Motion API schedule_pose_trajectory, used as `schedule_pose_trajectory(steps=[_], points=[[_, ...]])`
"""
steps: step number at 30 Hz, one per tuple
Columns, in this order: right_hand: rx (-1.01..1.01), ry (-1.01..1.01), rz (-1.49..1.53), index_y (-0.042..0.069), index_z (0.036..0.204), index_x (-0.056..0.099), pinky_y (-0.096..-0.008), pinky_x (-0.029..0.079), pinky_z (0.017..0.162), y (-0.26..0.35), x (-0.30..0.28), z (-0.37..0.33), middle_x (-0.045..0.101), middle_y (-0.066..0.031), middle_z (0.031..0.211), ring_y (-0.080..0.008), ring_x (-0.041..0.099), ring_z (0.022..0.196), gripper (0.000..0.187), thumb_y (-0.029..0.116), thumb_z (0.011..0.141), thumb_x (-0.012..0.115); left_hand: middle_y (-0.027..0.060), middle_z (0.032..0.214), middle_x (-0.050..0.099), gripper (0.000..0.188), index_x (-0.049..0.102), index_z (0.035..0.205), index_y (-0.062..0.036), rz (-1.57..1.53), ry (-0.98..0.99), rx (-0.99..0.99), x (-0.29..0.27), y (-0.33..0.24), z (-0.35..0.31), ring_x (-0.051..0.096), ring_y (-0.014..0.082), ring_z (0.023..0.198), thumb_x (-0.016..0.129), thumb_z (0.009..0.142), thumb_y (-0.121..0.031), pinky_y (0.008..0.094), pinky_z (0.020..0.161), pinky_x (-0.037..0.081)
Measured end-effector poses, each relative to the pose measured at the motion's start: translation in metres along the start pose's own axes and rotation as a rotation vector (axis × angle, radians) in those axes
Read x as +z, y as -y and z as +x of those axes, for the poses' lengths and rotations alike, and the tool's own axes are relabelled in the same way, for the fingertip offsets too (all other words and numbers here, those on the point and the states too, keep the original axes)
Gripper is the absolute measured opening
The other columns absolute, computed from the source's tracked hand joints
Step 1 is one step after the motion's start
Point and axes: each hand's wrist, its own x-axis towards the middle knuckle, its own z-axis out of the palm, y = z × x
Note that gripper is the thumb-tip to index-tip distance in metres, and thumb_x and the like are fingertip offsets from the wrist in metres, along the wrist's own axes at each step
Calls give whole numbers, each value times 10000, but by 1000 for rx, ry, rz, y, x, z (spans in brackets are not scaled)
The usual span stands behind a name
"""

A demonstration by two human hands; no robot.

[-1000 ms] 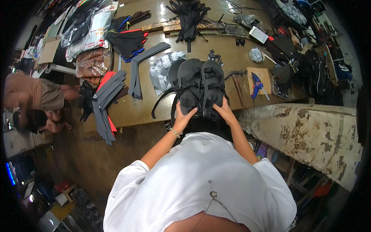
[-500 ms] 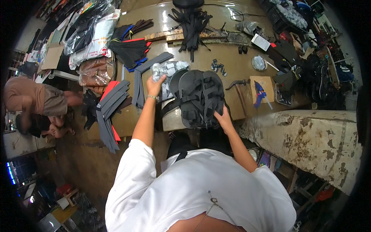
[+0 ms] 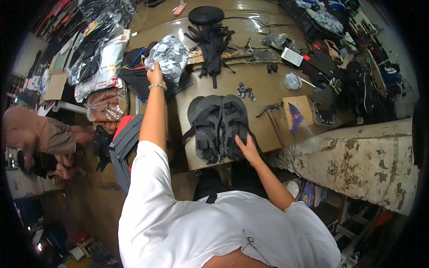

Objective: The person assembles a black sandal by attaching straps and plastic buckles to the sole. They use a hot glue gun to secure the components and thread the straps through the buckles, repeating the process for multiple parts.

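My left hand point(image 3: 155, 77) is closed on a clear plastic bag point(image 3: 172, 56) full of small grey pieces, held out over the far left of the table. Dark strips point(image 3: 136, 79) lie partly under that bag. In front of me, black strappy sandals point(image 3: 208, 127) lie side by side at the table's near edge, toes pointing away. On the left side another sole shows from beneath. My right hand point(image 3: 247, 149) grips the near right part of the sandals, thumb on top of the straps; its other fingers are hidden.
Right of the sandals are a hammer point(image 3: 271, 117), a blue glue gun point(image 3: 295, 117) on cardboard, and small grey pieces point(image 3: 246, 91). Black straps point(image 3: 211, 47) hang over a wooden bar. Grey strips point(image 3: 124, 145) lie at left. Another person point(image 3: 33, 127) bends down far left. A worn, peeling ledge point(image 3: 353, 161) stands right.
My left hand has lifted the plastic bag from beside the sandals and carried it farther away and left. My right hand stays on the sandals. The whole view has shifted slightly.
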Motion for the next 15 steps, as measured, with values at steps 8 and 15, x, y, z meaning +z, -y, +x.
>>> schedule_pose_trajectory(steps=[8,15], points=[[717,267,-454,26,1072,691,-414,516,833,-63,-94,-83,672,-195,1107,-276,664,991,426,403,954,534,-24,635,496,187,609,1028,-12,-88,28,65,-225,29,-250,391,44,461,547,981,-182,197,404,277],[136,367,-697,11,960,632,-503,496,794,-128,-75,-130,659,-222,897,-417,633,893,297,298,911,571,142,861,680,239,677,1038,-35,818,716,33,-329,151,-411,675,301,818,639,921,-241,361,752,520]])
